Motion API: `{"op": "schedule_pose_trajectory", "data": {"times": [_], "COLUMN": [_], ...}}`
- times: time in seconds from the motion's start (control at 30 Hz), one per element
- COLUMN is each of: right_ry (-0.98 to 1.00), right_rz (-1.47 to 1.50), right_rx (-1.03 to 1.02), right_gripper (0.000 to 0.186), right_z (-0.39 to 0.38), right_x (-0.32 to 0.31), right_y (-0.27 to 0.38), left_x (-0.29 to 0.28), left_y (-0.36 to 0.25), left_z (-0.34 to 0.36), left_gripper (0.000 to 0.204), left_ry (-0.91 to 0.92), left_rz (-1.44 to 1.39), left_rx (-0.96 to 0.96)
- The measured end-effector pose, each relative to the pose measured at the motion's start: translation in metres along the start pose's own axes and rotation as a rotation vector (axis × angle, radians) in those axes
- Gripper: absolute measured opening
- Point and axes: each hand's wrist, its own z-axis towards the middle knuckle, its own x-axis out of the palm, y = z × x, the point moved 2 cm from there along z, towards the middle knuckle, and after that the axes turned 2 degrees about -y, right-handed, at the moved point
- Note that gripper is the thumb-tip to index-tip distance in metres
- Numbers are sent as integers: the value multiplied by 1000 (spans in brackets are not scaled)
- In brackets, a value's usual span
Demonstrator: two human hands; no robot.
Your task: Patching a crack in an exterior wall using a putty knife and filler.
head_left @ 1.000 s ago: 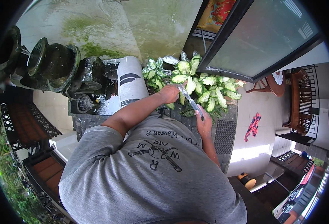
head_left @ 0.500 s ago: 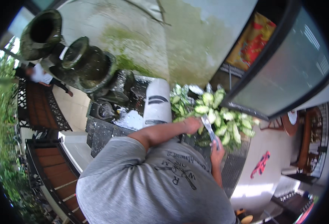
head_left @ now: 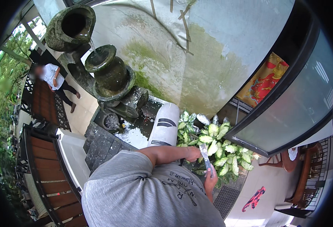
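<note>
My right hand (head_left: 210, 179) is closed around the handle of a putty knife (head_left: 204, 152). The handle is blue-grey, and the flat blade points up and away with whitish smears on it. Just left of the blade is my left hand (head_left: 192, 154), its fingers curled closed. Whether those fingers touch the blade or hold something small, I cannot make out. Both hands are in front of my grey shirt, close to the green-and-white leaves of a potted-looking plant (head_left: 227, 145). Left of the plant stands a pale, rounded cylinder (head_left: 165, 123) with dark markings.
A mossy stone fountain (head_left: 111, 77) pours water at the left, above a pool with white patches (head_left: 134, 137). Behind it rises a stained wall (head_left: 212, 64). A frosted glass panel (head_left: 283, 109) juts in at the right. A person (head_left: 53, 77) stands far left near a bench.
My view has shifted, so the fountain, wall and person show more fully. Both hands and the putty knife appear slightly lower and further left; the knife stays in my right hand.
</note>
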Motion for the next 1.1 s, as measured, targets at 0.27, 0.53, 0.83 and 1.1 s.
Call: {"op": "schedule_pose_trajectory", "data": {"times": [0.27, 0.53, 0.83, 1.1], "right_ry": [4, -32, -37, -1], "right_rz": [-1, -25, 3, 82], "right_rx": [9, 5, 33, 62], "right_gripper": [40, 40, 42, 47], "right_z": [4, 1, 10, 13], "right_x": [2, 7, 9, -1], "right_y": [-6, -22, -5, -23], "left_x": [1, 0, 4, 8], "left_y": [5, -1, 6, 9], "left_z": [5, 8, 3, -2], "left_gripper": [62, 52, 58, 68], "left_ry": [83, 123, 54, 5], "left_rz": [-21, 7, -42, -111], "left_rx": [-28, -72, -17, -16]}}
